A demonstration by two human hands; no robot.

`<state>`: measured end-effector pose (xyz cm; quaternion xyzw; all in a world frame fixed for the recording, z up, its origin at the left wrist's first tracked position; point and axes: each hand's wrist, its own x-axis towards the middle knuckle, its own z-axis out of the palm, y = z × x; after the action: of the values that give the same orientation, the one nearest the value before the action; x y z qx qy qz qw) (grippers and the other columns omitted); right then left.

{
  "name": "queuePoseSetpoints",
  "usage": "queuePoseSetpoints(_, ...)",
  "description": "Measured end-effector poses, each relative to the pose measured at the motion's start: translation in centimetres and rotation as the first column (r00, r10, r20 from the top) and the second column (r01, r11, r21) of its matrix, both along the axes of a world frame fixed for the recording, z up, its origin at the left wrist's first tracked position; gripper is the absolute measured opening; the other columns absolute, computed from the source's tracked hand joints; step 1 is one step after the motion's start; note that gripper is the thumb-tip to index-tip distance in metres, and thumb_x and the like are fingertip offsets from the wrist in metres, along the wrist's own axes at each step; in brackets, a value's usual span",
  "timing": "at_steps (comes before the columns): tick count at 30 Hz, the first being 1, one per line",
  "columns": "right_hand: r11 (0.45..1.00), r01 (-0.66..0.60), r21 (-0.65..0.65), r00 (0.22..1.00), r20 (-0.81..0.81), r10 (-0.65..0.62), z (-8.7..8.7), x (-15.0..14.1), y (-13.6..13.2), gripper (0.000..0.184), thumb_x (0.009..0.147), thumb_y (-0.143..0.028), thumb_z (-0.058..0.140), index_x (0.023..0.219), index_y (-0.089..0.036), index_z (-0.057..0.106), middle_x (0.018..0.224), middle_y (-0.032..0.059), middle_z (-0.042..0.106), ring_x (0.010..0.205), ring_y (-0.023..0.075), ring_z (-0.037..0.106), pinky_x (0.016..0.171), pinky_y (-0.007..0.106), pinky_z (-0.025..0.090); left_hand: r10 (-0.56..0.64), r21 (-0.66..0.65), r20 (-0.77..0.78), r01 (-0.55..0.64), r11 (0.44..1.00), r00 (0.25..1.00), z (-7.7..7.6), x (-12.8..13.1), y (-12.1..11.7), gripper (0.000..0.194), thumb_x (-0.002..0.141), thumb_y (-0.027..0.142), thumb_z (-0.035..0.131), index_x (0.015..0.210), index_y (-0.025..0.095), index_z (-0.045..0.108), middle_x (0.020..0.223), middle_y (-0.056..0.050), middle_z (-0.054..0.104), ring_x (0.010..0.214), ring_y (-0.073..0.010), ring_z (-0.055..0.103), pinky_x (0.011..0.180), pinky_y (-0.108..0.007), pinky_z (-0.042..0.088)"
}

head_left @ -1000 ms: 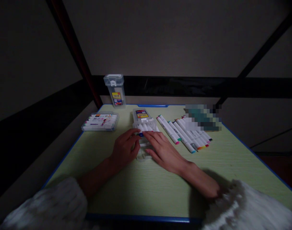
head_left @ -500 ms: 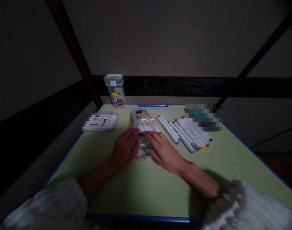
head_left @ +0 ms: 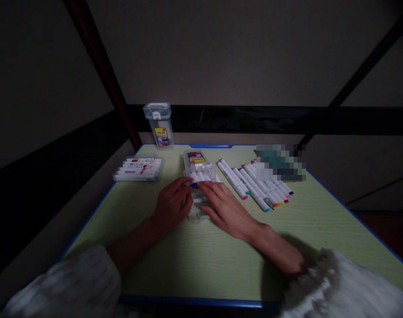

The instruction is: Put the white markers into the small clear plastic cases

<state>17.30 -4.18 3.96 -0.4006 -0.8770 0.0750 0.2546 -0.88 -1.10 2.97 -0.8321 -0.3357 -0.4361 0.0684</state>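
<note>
In front of me a clear plastic marker case lies open, with several white markers inside. The lid, which has a yellow and blue label, is on the far side. My left hand is at the case's left side, its bent fingers closed at the blue-capped end of a marker. Over the right side of the case lies my right hand, fingers stretched out and their tips by that same blue cap. Both hands partly hide the case and the markers.
Loose white markers with coloured ends lie to the right, beside a blurred greenish flat object. A closed marker box lies at the left. Behind stands a tall clear case. Blue edging rims the table.
</note>
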Motion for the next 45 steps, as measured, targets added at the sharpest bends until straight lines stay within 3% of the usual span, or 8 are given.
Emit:
queuePoseSetpoints(33, 1.000, -0.002, -0.004, 1.000, 0.002, 0.002, 0.05, -0.01, 0.05, 0.050, 0.089, -0.026, 0.044, 0.136, -0.012, 0.033, 0.131, 0.0149, 0.045, 0.117, 0.0278, 0.041, 0.096, 0.049, 0.040, 0.005, 0.026, -0.047, -0.004, 1.000, 0.999, -0.04, -0.11, 0.04, 0.014, 0.077, 0.009, 0.047, 0.079, 0.014, 0.060, 0.099, -0.011, 0.064, 0.077, -0.0155, 0.063, 0.071, -0.027, 0.053)
queuePoseSetpoints(40, 1.000, 0.008, -0.006, 0.999, 0.031, -0.008, 0.06, -0.03, 0.03, 0.050, 0.089, -0.025, 0.045, 0.134, -0.006, 0.035, 0.131, 0.0159, 0.044, 0.116, 0.0267, 0.040, 0.097, 0.045, 0.040, 0.027, 0.025, -0.082, -0.025, 0.999, 0.996, -0.03, -0.17, 0.04, 0.014, 0.078, 0.010, 0.047, 0.081, 0.015, 0.059, 0.101, -0.010, 0.064, 0.081, -0.0161, 0.063, 0.074, -0.028, 0.053)
queuePoseSetpoints(45, 1.000, -0.001, -0.007, 1.000, 0.006, 0.001, 0.08, 0.00, 0.02, 0.050, 0.089, -0.025, 0.044, 0.135, -0.011, 0.034, 0.131, 0.0147, 0.045, 0.116, 0.0266, 0.040, 0.096, 0.046, 0.041, 0.009, 0.049, -0.080, -0.005, 0.999, 0.997, -0.01, -0.16, 0.04, 0.014, 0.077, 0.009, 0.047, 0.081, 0.013, 0.060, 0.101, -0.013, 0.064, 0.080, -0.0174, 0.063, 0.073, -0.029, 0.054)
